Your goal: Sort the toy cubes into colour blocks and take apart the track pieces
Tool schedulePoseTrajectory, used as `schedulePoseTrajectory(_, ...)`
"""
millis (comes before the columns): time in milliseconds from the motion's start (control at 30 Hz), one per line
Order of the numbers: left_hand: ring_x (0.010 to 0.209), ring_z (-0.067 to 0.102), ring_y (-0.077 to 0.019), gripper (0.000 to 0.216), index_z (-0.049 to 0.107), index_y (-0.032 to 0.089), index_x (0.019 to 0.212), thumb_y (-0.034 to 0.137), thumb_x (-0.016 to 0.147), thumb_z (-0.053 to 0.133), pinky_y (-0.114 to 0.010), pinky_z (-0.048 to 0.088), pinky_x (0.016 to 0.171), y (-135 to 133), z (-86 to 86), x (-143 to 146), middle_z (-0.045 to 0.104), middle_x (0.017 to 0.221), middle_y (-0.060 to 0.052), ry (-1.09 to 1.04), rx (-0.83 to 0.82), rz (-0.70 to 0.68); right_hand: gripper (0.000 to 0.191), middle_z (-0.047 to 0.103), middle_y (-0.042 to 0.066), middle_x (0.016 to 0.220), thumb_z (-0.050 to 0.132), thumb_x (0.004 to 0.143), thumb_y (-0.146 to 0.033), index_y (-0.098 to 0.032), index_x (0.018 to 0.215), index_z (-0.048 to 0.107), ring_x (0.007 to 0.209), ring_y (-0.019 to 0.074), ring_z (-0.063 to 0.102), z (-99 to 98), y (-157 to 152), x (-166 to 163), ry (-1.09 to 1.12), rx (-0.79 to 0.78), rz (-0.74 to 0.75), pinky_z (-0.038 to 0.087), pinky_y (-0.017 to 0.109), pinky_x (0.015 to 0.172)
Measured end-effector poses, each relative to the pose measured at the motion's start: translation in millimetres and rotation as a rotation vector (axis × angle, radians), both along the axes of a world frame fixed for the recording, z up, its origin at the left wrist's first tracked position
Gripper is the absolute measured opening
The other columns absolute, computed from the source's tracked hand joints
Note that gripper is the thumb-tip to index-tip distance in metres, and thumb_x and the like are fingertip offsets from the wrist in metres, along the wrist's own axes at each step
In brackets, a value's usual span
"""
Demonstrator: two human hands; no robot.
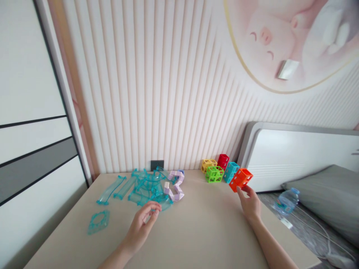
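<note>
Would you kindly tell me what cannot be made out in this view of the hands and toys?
Head view, left hand: blur hides whether its fingertips touch the turquoise track pieces.
Head view, track pieces: clear and overlapping, uncountable.
Head view, orange cube: right hand hides its lower corner.
Head view, bottle: label too small.
Head view, both forearms: cut by the bottom edge.

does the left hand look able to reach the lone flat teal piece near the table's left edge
Likely yes: only bare table lies between the left hand and the flat teal piece; nothing blocks it.
</note>
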State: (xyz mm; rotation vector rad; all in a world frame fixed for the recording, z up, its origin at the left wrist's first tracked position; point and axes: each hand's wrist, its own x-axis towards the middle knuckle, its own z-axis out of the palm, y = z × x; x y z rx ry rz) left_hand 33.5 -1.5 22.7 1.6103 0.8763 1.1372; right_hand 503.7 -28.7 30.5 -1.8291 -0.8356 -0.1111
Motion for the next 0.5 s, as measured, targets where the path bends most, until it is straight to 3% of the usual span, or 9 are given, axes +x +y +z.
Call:
schedulePoseTrajectory(200,0.107,0.064,-0.0270,0.031,0.071,0.020,0.090,0.049,0.091,0.061,-0.035,0.052,0.095,1.1,-1.3,-1.0,0.069,0.111,-0.011,0.009,0.001,0.012,0.070,0.077,0.021,0.095,0.054,0.063,-0.075,-0.015,0.094,0.071,0.089,0.0375,0.070,-14.8,-4.2,24.3,-0.002,-0.131,-0.062,0.050,0.046,0.079)
schedulePoseTrajectory(500,0.100,0.067,-0.0262,0.030,0.073,0.020,0.094,0.048,0.091,0.062,-0.034,0.055,0.090,0.7,-0.8,-1.6,0.071,0.108,-0.011,0.013,0.020,0.022,0.072,0.076,0.023,0.104,0.048,0.065,-0.065,-0.009,0.105,0.072,0.098,0.0401,0.070,-24.5,-3.5,30.3,-0.022,-0.227,-0.058,0.049,0.046,0.084)
